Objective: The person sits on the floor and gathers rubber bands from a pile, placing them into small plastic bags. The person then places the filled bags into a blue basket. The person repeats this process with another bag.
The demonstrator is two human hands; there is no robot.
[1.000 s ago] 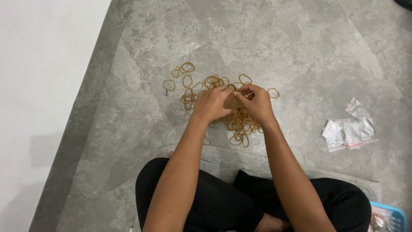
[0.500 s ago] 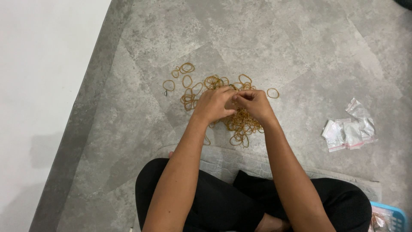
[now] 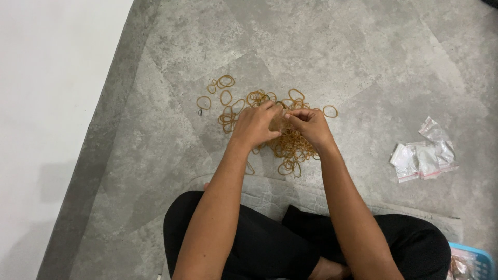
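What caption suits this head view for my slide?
Both hands, left hand and right hand, meet over a rubber band pile on grey floor.

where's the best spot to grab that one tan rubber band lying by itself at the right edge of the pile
Pinch the far right arc of the lone tan rubber band, coming from above on the right. It lies flat as an open loop on the grey stone floor, apart from the tangled pile of rubber bands.

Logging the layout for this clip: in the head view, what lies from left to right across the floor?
White wall → loose rubber bands → left hand → right hand → small clear plastic bags → blue basket at the bottom right corner.
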